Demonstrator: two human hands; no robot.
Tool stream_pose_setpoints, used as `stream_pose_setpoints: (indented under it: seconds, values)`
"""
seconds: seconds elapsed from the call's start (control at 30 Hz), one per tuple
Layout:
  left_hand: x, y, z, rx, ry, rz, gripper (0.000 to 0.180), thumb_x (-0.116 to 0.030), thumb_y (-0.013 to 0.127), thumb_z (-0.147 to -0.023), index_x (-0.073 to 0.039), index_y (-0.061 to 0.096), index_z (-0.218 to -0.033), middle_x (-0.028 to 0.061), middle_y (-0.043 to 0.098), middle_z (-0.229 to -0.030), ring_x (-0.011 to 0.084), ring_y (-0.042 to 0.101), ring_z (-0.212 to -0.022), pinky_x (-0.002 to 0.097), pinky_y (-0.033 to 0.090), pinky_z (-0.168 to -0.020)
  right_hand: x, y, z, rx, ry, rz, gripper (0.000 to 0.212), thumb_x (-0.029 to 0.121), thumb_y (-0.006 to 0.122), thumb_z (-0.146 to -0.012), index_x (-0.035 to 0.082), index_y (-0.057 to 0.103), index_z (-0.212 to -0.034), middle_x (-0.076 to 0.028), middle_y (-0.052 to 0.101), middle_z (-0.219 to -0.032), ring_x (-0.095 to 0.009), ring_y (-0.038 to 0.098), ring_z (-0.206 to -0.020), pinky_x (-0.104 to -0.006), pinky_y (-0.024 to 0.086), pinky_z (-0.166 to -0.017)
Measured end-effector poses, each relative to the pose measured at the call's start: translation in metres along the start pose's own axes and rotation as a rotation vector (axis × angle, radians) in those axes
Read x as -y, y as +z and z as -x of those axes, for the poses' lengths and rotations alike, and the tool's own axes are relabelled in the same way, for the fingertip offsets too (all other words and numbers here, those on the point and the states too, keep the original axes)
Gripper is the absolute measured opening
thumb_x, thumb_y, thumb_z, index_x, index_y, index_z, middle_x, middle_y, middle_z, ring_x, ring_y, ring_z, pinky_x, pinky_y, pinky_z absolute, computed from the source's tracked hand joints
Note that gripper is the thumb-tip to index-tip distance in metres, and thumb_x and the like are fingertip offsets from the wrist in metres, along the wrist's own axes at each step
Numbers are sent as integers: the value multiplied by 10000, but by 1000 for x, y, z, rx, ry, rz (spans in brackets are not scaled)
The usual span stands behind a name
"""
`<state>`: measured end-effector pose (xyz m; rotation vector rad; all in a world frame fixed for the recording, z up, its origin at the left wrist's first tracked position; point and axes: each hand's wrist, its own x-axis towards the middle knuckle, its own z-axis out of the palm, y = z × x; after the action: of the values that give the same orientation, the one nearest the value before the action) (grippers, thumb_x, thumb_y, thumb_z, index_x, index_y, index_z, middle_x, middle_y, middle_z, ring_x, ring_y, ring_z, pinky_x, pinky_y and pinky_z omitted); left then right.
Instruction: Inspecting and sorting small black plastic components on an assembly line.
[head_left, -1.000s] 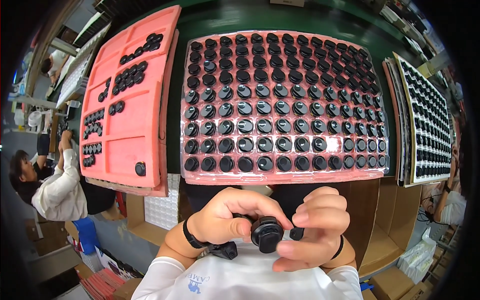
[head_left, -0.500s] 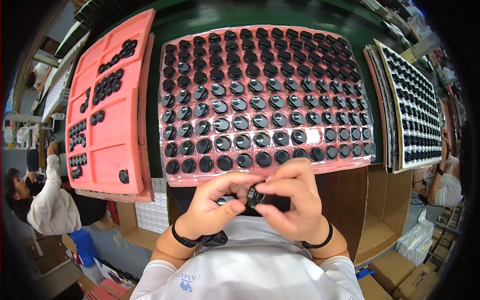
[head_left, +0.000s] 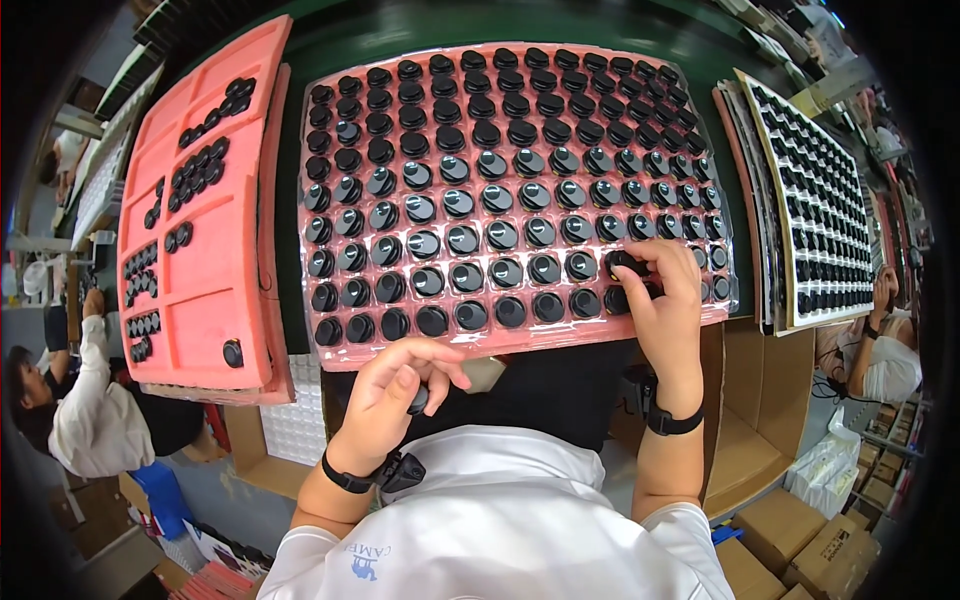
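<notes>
A clear plastic tray on a pink base lies in front of me, with rows of black round lens-like parts in its pockets. My right hand is over the tray's right near area. Its fingertips close on one black lens-like part, which sits at a pocket in the second row from the near edge. Just off the near left edge, my left hand is partly curled. A small dark round part shows between its fingers, mostly hidden.
Left of the tray, a stack of pink foam trays carries loose black parts. A white tray of black parts leans on the right. Cardboard boxes stand near right. Other people work at both sides.
My hands were together before my chest, with a black part between them. They have separated: the right has carried a part to the tray, and the left has moved slightly left.
</notes>
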<state>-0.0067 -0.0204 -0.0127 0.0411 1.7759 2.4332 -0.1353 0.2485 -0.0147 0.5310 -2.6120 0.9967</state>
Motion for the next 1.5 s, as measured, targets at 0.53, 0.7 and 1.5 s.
stream_pose_setpoints:
  seconds: [0.53,0.7,1.5]
  values:
    - [-11,25,-21,140,6,1,929,-736,205,-853,-8,188,-1429,179,531,-1134,154,510,-741,260,423,-672,92,5,13,358,-361,-409,310,131,763,-644,80,641,-925,-53,582,-944,-250,521,-850,-356,368,-764]
    - [-10,34,-22,83,21,-112,978,-762,220,-827,-13,139,-1451,159,521,-1135,170,511,-864,275,422,-744,107,19,21,369,-326,-316,305,125,766,-646,75,636,-918,-42,571,-942,-241,510,-854,-351,359,-745]
    - [2,19,-16,70,245,-374,404,-201,605,-862,21,501,-1183,129,592,-1001,109,476,-631,229,410,-593,20,-26,5,101,2,-159,198,34,679,-752,25,618,-941,-71,555,-897,-169,513,-792,-268,402,-737]
